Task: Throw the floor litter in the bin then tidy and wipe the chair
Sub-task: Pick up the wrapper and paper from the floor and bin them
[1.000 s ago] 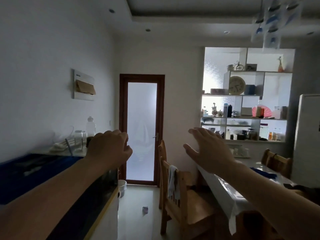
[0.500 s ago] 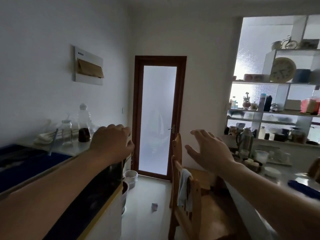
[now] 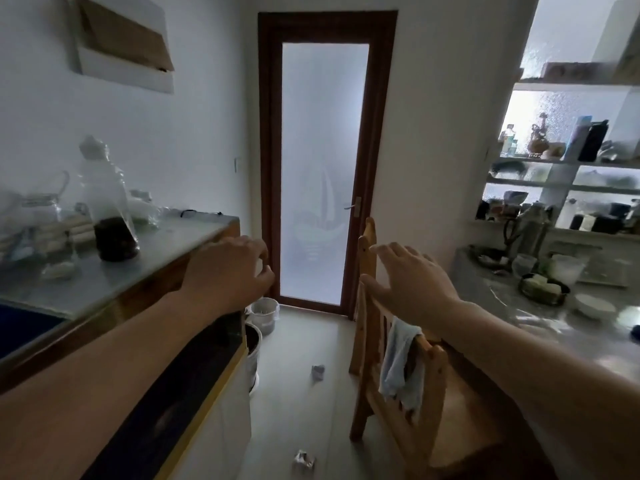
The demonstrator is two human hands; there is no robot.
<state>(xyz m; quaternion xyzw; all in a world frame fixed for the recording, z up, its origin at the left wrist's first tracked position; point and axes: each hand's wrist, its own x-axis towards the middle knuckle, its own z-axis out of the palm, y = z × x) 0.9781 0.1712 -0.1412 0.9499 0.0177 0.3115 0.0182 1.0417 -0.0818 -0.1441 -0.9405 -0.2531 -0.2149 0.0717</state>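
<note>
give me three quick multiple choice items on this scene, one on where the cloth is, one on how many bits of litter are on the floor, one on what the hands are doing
1. Where is the pale cloth?
A. on the floor
B. draped over the chair back
C. on the counter

2. How many pieces of litter lie on the floor?
A. none
B. two
C. five

3. What state are the hands in?
A. both empty
B. left holds the litter
C. right holds the cloth

Answers:
1 B, the cloth hangs over the back of the wooden chair.
2 B, one crumpled piece lies farther off and another nearer.
3 A, the left hand and right hand are raised and hold nothing.
</note>
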